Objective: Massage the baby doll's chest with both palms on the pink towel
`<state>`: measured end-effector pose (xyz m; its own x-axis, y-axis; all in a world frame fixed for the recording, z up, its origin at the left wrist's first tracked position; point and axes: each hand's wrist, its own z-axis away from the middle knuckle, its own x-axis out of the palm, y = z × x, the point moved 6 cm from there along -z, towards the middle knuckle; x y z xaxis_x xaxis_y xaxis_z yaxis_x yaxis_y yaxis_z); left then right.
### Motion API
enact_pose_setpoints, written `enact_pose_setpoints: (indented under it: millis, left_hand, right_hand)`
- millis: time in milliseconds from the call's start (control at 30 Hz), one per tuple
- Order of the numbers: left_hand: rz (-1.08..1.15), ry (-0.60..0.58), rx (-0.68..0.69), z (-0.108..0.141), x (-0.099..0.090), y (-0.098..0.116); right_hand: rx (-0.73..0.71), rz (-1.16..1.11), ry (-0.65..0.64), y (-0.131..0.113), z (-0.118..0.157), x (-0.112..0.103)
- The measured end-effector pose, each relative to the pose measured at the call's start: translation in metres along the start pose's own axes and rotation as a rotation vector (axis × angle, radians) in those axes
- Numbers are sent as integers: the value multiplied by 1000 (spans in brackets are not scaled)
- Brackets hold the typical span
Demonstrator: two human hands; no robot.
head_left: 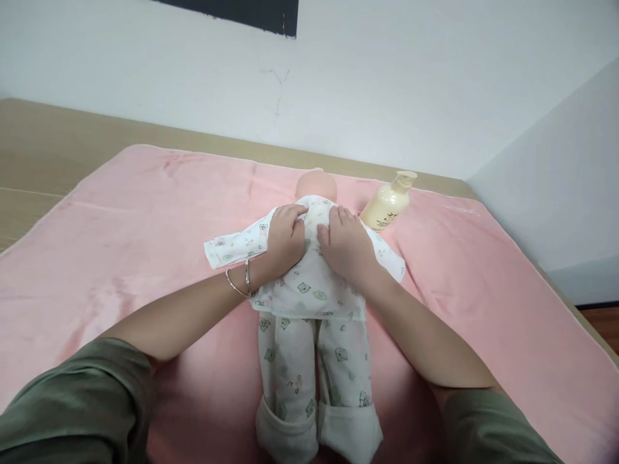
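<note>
A baby doll (315,185) lies face down, or so its smooth round head suggests, on a pink blanket (184,206). It wears a white printed top (309,283) and matching trousers (341,354) with turned-up cuffs. My left hand (287,238) rests flat on the left of the upper torso, fingers pointing toward the head. On the other side, my right hand (349,245) lies flat on the upper torso too, its thumb toward the middle. Both hands have their fingers extended and grasp nothing. The sleeves stretch out sideways, with no doll hands showing.
A cream pump bottle (387,203) leans or lies beside the doll's right-hand sleeve, close to my right hand. The blanket covers a wooden surface (43,142) that meets a white wall (387,84) at the back. Another wall (570,167) stands at the right.
</note>
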<state>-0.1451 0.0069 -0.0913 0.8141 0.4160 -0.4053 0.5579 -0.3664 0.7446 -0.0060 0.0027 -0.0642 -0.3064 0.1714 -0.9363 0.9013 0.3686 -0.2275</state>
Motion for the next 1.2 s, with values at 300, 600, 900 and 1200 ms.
enact_pose_setpoints:
  millis: [300,600,900,1200]
  left_hand:
    - [-9,-19,17,-1,0,0]
    - [7,1,16,-1,0,-1]
    - [-45,-9,4,-2,0,-2]
    - [-130,-40,4,-1,3,0]
  right_hand:
    - [-222,-97,-105,-10,-7,8]
    - [-94,74,59,-24,23,3]
    - [-161,-121,-107,0,-17,8]
    - [-197,44,46,-26,16,6]
